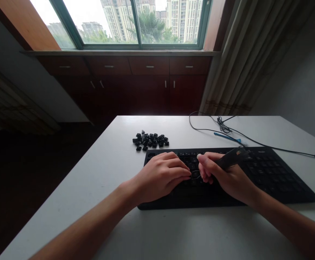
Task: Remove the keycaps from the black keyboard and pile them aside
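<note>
A black keyboard (271,173) lies on the white table (114,173), its left part under both hands. My left hand (161,177) rests flat on the left keys, fingers pointing right. My right hand (224,177) grips a dark key-puller tool (231,159) whose thin wire loop (196,175) touches the keys between the two hands. A pile of several loose black keycaps (150,141) sits on the table just behind the keyboard's left end.
A black cable (208,128) and a blue tool (227,137) lie behind the keyboard at the right. Beyond the table's far edge stand dark wooden cabinets (146,83) under a window, with a curtain (254,54) at the right.
</note>
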A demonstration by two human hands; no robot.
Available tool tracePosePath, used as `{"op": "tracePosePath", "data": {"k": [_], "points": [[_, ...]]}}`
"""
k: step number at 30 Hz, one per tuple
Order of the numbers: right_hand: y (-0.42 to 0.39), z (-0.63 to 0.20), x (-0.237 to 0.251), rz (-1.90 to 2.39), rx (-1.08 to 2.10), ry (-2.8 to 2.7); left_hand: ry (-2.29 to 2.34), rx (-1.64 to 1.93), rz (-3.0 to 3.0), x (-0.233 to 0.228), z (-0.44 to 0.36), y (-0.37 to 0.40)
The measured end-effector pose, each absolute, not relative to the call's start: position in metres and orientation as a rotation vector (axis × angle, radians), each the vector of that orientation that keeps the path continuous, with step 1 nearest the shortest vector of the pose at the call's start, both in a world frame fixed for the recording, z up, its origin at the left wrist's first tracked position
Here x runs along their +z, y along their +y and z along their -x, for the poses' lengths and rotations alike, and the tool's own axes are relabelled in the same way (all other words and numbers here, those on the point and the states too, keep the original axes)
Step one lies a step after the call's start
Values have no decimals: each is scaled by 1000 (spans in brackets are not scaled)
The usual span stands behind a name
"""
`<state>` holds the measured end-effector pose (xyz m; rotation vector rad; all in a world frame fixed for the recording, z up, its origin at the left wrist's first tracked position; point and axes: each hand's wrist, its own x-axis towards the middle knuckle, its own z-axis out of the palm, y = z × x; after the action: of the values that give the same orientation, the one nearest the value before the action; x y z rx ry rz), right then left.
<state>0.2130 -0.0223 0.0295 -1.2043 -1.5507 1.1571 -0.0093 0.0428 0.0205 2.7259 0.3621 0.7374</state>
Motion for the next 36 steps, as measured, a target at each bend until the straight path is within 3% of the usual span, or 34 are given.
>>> {"op": "tracePosePath", "data": {"k": [12, 30, 36], "points": [[14, -199, 44, 1277, 1113, -1800, 311, 758, -2761, 18, 11, 45], [17, -195, 30, 1015, 986, -1869, 315, 784, -2685, 18, 11, 45], [18, -193, 28, 902, 1047, -1883, 638, 777, -2558, 23, 9, 39]]}}
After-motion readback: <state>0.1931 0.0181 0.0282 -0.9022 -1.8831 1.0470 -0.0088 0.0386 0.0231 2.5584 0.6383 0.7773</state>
